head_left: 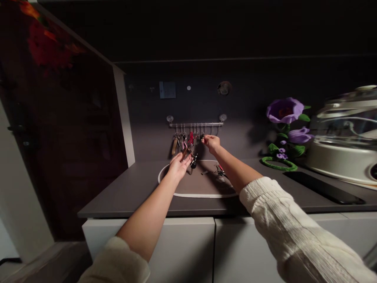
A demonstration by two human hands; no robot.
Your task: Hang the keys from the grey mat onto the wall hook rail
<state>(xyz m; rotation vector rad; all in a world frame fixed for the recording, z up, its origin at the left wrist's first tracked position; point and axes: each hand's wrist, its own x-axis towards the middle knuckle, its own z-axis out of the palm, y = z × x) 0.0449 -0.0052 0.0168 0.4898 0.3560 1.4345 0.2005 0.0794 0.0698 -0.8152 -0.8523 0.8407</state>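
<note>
A hook rail (196, 124) is fixed to the dark wall, with several keys and key rings (184, 138) hanging from it. A red strap (191, 138) and a tan fob (174, 146) hang among them. My left hand (177, 166) is palm up below the rail, its fingers holding a bunch of keys (193, 161) with a dark round tag. At the right part of the rail, my right hand (212, 144) pinches a small dark item beside the hooks, too small to name. On the oval mat (188, 188) below lies another key bunch (220, 170) with a red piece.
On the counter (141, 184) at right stand purple craft flowers (285, 111) with a green ring base, a black phone-like slab (324, 188) and a white appliance with a clear body (344, 141). White cabinet doors (182, 247) are below; a dark door (59, 137) is at left.
</note>
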